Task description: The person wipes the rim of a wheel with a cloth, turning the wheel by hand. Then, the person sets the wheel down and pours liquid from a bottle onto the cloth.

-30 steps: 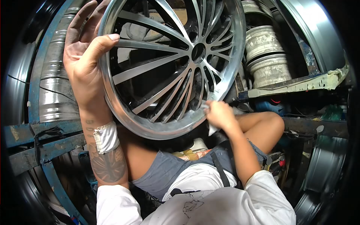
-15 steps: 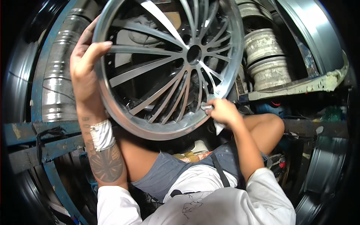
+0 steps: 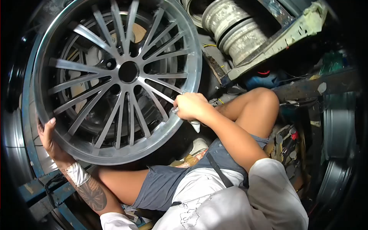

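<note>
A large silver multi-spoke alloy wheel stands tilted in front of me, its spoked face toward me and its lower edge by my thighs. My left hand is closed round its lower left edge, thumb on the near side and fingers mostly hidden behind. At the lower right part of the rim, my right hand presses a whitish rag against the inner lip near the spoke ends. Most of the rag is covered by the fingers; one pointed corner hangs below them.
Weathered wheel barrels lie at upper right behind a paint-crusted rail. Blue metal framework runs along the left. More rims stand at right, near a box of assorted small items. My bent knee is beside the wheel.
The wheel has shifted left and down in view and turned, as the view itself moved. My left hand is lower on the left edge. The right hand stays at the lower right rim with the rag.
</note>
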`<state>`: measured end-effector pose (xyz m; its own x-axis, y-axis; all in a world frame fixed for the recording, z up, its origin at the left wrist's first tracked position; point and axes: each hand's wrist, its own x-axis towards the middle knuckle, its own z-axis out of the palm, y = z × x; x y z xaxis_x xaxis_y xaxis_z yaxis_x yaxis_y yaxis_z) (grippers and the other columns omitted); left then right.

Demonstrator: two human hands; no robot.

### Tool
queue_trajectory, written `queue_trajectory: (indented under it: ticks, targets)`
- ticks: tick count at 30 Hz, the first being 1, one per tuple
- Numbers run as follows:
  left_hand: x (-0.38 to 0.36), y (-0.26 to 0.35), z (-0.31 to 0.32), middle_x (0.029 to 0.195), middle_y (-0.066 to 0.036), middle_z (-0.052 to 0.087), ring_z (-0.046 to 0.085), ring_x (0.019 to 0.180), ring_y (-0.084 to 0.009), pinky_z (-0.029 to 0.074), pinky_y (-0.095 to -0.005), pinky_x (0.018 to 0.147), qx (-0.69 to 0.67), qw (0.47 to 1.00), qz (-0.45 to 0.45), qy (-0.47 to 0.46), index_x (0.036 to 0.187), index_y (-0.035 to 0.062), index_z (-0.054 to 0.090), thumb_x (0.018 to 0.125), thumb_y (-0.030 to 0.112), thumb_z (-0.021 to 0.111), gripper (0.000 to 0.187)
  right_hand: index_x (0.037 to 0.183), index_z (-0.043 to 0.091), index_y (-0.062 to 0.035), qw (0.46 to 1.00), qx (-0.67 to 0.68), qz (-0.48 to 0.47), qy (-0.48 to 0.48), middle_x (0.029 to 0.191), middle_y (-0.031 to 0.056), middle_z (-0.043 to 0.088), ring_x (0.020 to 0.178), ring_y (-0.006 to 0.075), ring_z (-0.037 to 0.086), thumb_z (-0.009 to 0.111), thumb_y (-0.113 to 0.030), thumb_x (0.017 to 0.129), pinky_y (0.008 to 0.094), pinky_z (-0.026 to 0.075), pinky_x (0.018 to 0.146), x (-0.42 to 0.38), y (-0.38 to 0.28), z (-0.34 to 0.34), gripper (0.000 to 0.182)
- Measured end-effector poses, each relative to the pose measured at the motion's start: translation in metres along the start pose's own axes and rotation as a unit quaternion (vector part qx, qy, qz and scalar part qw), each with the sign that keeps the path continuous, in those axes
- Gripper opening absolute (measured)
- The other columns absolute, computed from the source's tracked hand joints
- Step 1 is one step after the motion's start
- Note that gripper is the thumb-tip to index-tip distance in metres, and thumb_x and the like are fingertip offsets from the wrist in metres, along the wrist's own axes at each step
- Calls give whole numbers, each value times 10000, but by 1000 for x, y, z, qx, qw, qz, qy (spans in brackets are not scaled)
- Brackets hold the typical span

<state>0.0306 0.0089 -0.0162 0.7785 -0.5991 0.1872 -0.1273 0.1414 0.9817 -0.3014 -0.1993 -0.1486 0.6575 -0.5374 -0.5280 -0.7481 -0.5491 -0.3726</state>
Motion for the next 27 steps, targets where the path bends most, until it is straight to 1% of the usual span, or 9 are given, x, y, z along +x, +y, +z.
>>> queue_trajectory:
  ticks: [5, 6, 9, 15, 20, 21, 25, 26, 27]
  targets:
    - [1, -17, -39, 1093, -105, 674, 696, 961, -192, 580, -300, 860, -19, 1000, -6, 3, 1269, 4, 582, 937, 136, 618, 359, 911, 797, -62, 999, -13, -48, 20, 950, 185, 774, 925, 337, 766, 663, -135, 787, 437, 613, 793, -14, -26, 38, 197]
    - [-2, -13, -34, 990, -82, 686, 692, 880, -177, 571, -300, 819, -21, 999, -25, 19, 1079, 27, 643, 940, 152, 619, 189, 906, 798, -66, 999, 3, -42, 19, 952, 179, 775, 920, 338, 766, 665, -129, 784, 436, 613, 786, -14, -22, 35, 191]
    - [4, -21, -57, 871, -67, 660, 671, 787, -171, 552, -288, 750, -45, 997, -62, 14, 924, 36, 615, 912, 90, 603, 56, 869, 796, -68, 1000, 6, -16, 19, 936, 166, 778, 880, 340, 768, 675, -142, 788, 447, 612, 755, -7, -12, 18, 163]
    - [1, -21, -61, 708, -26, 581, 599, 629, -140, 500, -271, 626, -42, 997, -64, 27, 707, 76, 531, 898, 79, 599, 203, 1056, 801, -144, 1000, 11, -16, -15, 985, 182, 766, 953, 344, 750, 665, -178, 786, 477, 595, 832, -9, -16, 29, 304]
    - [-4, -24, -59, 674, 6, 520, 507, 563, -98, 418, -234, 555, -15, 999, -27, 37, 691, 92, 506, 881, 61, 597, 213, 1064, 797, -154, 999, -20, 5, 29, 906, 208, 753, 911, 361, 754, 651, -163, 799, 470, 592, 855, -13, -32, 50, 303]
    - [-8, -18, -44, 675, 8, 520, 508, 567, -97, 418, -232, 557, -16, 998, -25, 64, 693, 93, 506, 874, 60, 601, 207, 934, 787, -73, 999, -21, -5, 25, 935, 208, 766, 898, 360, 761, 650, -144, 802, 454, 604, 796, -18, -36, 43, 204]
    - [-9, -13, -40, 689, 15, 523, 516, 590, -93, 416, -224, 582, -11, 998, -29, 57, 705, 102, 497, 838, 43, 619, 190, 989, 793, -149, 999, 2, 12, 48, 924, 173, 767, 931, 352, 754, 631, -155, 813, 468, 592, 824, -14, -14, 28, 240]
    - [-2, -23, -66, 781, -22, 590, 619, 723, -116, 522, -235, 682, -75, 995, -33, -59, 878, 35, 593, 876, 20, 593, 15, 995, 791, -142, 999, -10, 10, 51, 926, 173, 766, 930, 352, 754, 631, -153, 811, 468, 592, 823, -15, -20, 37, 244]
    - [-6, -14, -36, 877, -60, 643, 660, 793, -141, 577, -264, 769, -74, 997, -6, -12, 1132, -17, 600, 869, 8, 580, 265, 1002, 788, -134, 998, -22, 10, 56, 928, 173, 766, 928, 352, 754, 631, -151, 810, 468, 591, 822, -20, -29, 44, 249]
